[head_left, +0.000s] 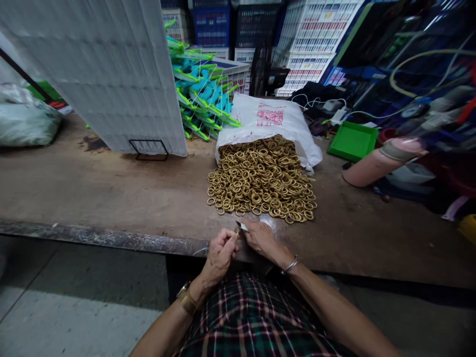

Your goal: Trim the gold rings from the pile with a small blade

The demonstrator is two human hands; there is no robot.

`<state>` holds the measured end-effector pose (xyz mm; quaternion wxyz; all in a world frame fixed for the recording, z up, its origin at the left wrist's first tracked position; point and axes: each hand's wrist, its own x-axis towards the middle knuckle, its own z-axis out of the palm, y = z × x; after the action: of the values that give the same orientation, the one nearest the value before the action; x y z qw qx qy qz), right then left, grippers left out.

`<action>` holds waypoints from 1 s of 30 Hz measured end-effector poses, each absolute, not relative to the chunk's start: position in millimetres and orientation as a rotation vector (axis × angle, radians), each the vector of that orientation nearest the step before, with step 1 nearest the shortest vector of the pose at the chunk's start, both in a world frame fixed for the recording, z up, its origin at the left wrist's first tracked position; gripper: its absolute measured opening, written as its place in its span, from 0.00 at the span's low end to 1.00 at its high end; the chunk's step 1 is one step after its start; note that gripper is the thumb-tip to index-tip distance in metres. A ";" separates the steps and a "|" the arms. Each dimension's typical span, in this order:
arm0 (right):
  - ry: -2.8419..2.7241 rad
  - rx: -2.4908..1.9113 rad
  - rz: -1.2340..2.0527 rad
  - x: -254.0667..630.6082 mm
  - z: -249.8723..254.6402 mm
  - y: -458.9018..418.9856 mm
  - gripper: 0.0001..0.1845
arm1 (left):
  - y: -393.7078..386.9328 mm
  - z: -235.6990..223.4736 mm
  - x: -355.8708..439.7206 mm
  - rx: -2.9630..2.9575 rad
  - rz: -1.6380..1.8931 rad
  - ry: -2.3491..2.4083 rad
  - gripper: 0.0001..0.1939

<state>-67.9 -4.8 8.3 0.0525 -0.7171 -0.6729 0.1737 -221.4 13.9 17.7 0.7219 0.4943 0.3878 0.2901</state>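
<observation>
Left hand (220,252) pinches a golden piece (237,232), right hand (263,239) a pointed blade (241,226), near heaped round rings (262,181).

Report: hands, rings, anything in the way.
Left hand pinching what looks like a ring. Right hand gripping a pointed tool. Ring pile ahead, bag behind; no obstruction seen.

From my remote seat I have both hands close together on the near side of the pile of gold-coloured rings (260,173). My left hand (222,248) is the farther from the pile, short of its left part, fingers curled and thumb pinched against the index finger. My right hand (262,238) sits just before the pile's near edge, back up, gripping, fingers aimed left. My left forearm (163,320) slants toward the pile from the near left, my right forearm (334,307) from the near right.
</observation>
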 end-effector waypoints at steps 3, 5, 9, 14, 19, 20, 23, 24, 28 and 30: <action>-1.937 -2.235 0.383 -59.7 5.3 3.4 0.15 | 11.4 18.7 -221.1 0.961 0.600 0.759 0.16; -1.842 -2.233 0.307 -57.2 4.1 9.3 0.15 | 12.1 16.8 -221.1 0.806 0.596 0.709 0.16; -1.739 -2.254 0.234 -58.1 3.8 19.9 0.14 | 15.8 14.4 -221.8 0.659 0.582 0.716 0.15; -1.672 -2.342 0.194 -58.1 0.6 26.0 0.12 | 20.0 14.0 -223.4 0.561 0.576 0.704 0.10; -1.593 -2.340 0.190 -50.6 -2.9 23.2 0.13 | 25.3 9.2 -224.6 0.425 0.568 0.658 0.12; -1.595 -2.353 0.193 -49.3 -2.4 22.5 0.12 | 26.1 8.7 -224.3 0.405 0.571 0.655 0.12; -1.639 -2.384 0.196 -47.4 0.6 21.0 0.09 | 27.8 8.9 -223.0 0.371 0.577 0.655 0.13; -1.658 -2.389 0.200 -47.3 1.7 20.6 0.09 | 28.2 9.2 -222.7 0.367 0.580 0.655 0.13; -1.726 -2.349 0.211 -47.5 4.1 18.3 0.08 | 29.6 9.7 -221.9 0.357 0.572 0.693 0.14; -1.765 -2.314 0.193 -47.6 3.2 16.8 0.08 | 29.8 9.5 -221.3 0.355 0.566 0.711 0.14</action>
<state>-47.6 16.8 3.2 0.1123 -0.7883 -0.6014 0.0658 -221.3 29.8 9.5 0.8834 0.1706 0.3416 0.2719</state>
